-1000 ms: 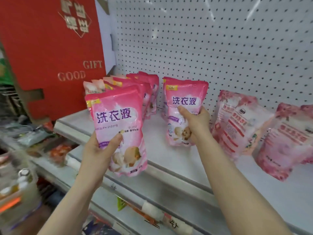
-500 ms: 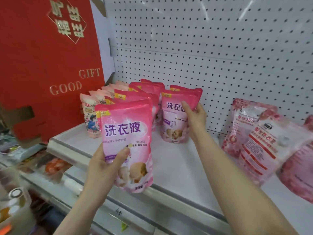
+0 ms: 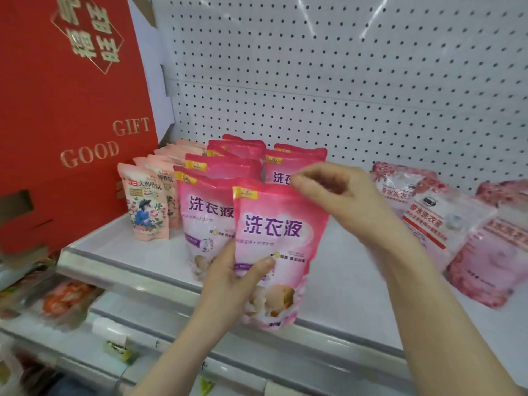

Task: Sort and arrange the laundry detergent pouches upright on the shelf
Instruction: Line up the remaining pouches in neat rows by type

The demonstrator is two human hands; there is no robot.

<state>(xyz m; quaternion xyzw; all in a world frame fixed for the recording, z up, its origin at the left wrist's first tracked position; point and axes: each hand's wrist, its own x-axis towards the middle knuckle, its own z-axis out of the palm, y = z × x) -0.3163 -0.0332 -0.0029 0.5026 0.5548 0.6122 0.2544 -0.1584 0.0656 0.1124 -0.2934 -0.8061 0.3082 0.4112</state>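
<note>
My right grip (image 3: 334, 195) has left the standing pouch (image 3: 285, 164) and hovers loosely curled, empty; my left grip (image 3: 228, 284) holds the next pouch (image 3: 280, 232) over the front edge of the shelf (image 3: 343, 281), awaiting placement.

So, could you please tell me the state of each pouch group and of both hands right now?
left hand: grips the held pouch at its lower left edge.
held pouch: upright, in the air.
right hand: fingers curled by the held pouch's top; grip unclear.
pink pouches: standing upright in rows.
floral pouches: standing upright, far left.
rose-print pouches: slumped, leaning back.
</note>
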